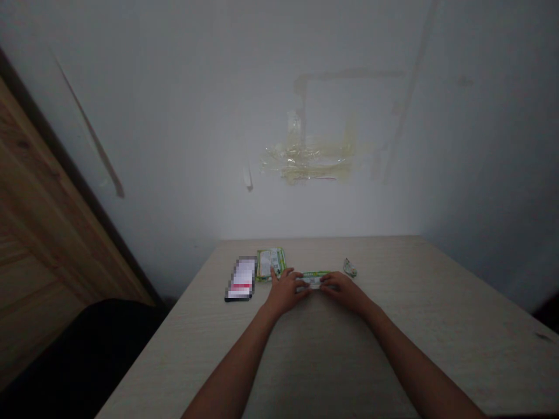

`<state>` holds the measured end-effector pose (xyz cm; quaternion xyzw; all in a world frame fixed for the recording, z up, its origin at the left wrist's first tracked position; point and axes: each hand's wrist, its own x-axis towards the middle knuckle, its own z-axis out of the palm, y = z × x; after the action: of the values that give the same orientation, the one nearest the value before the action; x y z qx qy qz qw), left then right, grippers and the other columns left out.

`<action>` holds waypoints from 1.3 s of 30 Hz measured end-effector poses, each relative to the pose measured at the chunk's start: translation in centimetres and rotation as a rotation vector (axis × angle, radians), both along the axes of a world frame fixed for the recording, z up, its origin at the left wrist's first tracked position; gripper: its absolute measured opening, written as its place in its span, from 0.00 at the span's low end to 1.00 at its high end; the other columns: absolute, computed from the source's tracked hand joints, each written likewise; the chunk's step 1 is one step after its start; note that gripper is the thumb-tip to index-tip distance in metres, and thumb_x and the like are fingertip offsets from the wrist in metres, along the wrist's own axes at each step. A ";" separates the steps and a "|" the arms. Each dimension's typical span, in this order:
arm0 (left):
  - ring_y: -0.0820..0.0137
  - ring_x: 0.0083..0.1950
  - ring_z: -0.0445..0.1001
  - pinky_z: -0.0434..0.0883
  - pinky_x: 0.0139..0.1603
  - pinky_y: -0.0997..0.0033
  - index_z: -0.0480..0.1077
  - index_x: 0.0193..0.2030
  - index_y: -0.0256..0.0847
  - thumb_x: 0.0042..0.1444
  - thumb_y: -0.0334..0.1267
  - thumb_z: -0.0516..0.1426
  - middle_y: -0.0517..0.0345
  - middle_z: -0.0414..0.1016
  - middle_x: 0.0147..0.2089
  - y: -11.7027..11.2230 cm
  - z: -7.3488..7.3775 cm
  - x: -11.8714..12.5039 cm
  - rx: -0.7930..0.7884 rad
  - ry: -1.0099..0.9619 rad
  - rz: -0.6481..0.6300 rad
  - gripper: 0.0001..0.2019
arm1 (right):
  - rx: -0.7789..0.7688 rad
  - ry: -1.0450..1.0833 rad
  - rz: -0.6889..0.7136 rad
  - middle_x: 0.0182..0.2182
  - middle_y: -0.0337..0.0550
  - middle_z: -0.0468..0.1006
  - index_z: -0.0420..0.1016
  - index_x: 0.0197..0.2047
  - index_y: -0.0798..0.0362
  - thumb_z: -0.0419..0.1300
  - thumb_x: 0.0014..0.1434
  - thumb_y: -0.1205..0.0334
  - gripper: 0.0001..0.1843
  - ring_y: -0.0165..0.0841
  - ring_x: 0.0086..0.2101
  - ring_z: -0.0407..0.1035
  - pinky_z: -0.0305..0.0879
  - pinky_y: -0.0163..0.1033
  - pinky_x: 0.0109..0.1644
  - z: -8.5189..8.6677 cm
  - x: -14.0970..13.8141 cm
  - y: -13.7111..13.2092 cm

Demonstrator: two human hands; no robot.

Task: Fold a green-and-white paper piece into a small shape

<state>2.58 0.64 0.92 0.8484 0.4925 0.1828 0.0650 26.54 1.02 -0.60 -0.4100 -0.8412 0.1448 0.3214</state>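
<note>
Both my hands rest on a pale wooden table (437, 326) and meet over a small green and white sachet (313, 279). My left hand (286, 289) pinches the sachet's left end with curled fingers. My right hand (343, 287) pinches its right end the same way. A second green and white packet (269, 262) lies flat just beyond my left hand, apart from it. A small torn scrap of wrapper (350, 267) lies to the right of my right hand.
A phone (241, 279) with a lit screen lies left of the packet. The table stands against a white wall (305, 116) with old tape marks. A wooden panel (39, 244) and a dark shape (78, 355) are at the left.
</note>
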 end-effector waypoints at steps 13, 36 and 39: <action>0.62 0.61 0.67 0.26 0.67 0.36 0.68 0.57 0.57 0.63 0.52 0.51 0.58 0.76 0.54 0.0 0.3 0.1 0.008 -0.100 -0.001 0.18 | 0.011 -0.067 -0.229 0.32 0.45 0.79 0.79 0.36 0.52 0.60 0.59 0.54 0.11 0.37 0.36 0.72 0.65 0.43 0.44 0.2 0.1 -0.1; 0.62 0.57 0.67 0.35 0.64 0.26 0.67 0.55 0.59 0.63 0.43 0.52 0.60 0.74 0.49 0.5 -0.5 1.1 0.089 -0.066 0.015 0.14 | -0.054 0.075 -0.317 0.43 0.46 0.75 0.72 0.48 0.50 0.59 0.54 0.64 0.17 0.38 0.45 0.69 0.62 0.45 0.53 -0.7 -1.3 0.3; 0.62 0.57 0.66 0.36 0.63 0.25 0.68 0.53 0.59 0.64 0.42 0.52 0.61 0.73 0.49 0.5 -0.5 1.2 0.103 -0.049 0.011 0.13 | -0.014 0.055 -0.307 0.43 0.46 0.74 0.73 0.45 0.50 0.59 0.55 0.64 0.13 0.38 0.45 0.68 0.62 0.45 0.53 -0.7 -1.4 0.2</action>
<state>3.79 1.15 0.38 0.8431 0.4854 0.2292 0.0324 25.18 1.22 -1.27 -0.5320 -0.7585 0.1111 0.3597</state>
